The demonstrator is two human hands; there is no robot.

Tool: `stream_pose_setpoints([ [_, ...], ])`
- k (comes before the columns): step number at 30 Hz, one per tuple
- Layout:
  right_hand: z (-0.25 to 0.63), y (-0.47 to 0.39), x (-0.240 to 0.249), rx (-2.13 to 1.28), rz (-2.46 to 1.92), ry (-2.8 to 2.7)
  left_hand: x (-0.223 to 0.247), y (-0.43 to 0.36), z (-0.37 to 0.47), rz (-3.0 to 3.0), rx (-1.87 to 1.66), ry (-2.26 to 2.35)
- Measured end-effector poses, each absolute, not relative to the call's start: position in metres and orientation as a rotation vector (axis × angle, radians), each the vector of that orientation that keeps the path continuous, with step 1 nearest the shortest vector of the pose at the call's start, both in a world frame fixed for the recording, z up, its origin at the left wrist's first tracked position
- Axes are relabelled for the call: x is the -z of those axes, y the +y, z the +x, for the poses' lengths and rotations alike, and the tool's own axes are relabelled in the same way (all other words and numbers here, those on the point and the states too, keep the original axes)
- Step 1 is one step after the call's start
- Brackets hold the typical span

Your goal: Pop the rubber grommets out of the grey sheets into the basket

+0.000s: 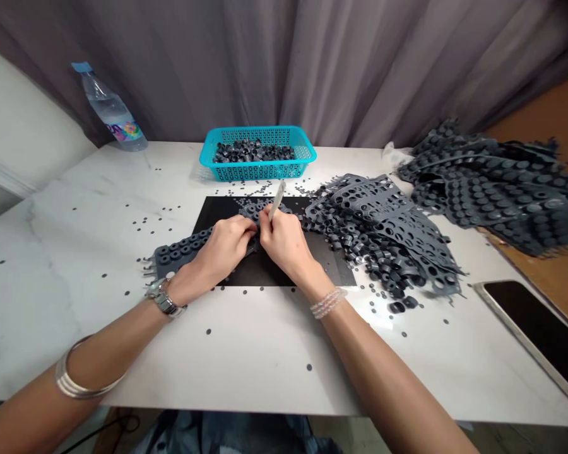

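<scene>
Dark grey rubber, in the form of a studded strip (177, 251), runs under the left hand (230, 243), which covers its middle; one end sticks out to the left of that hand, and more of the same grey material shows just beyond the fingertips. Where the two hands meet, the fingers hide the point of contact, and the lower end of the pale, slim tool (278, 198) is lost inside the right hand (284, 239). The phone (534, 334), well to the right of the hands, is cut off by the picture's edge, as are both forearms lower down.

Beneath the grip lies a black mat (274, 270) on the white table (246, 366), partly covered by the hands. Directly beyond the hands stands a turquoise basket (258, 171) with small dark pieces in it; farther off to the left a bottle (116, 120) leans by the curtain (255, 63). Just right of the hands, loose black rings (355, 252) crowd onto the mat's edge, with perforated sheets (383, 205) spread over part of them. Farther right rises a heap of studded sheets (492, 189).

The right hand is closed round the tool, its upper end pointing up and away; the left hand's thumb and fingers pinch the strip, close against the right.
</scene>
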State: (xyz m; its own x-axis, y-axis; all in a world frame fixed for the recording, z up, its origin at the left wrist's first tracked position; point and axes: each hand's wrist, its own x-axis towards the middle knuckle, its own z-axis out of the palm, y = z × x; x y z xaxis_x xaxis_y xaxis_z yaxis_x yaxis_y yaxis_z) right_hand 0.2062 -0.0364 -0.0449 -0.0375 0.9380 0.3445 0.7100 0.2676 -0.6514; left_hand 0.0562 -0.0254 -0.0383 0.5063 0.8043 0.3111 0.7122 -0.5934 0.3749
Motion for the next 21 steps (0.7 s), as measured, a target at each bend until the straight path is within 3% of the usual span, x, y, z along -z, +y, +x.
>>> stream_pose_setpoints([
  [7, 0.220, -0.035, 0.048, -0.658, -1.357, -1.601, 0.037, -0.019, 0.059, 2.438, -0.652, 1.353],
  [21, 0.216, -0.037, 0.045, -0.572, -1.387, -1.688, 0.034, -0.019, 0.065, 2.523, -0.544, 1.412],
])
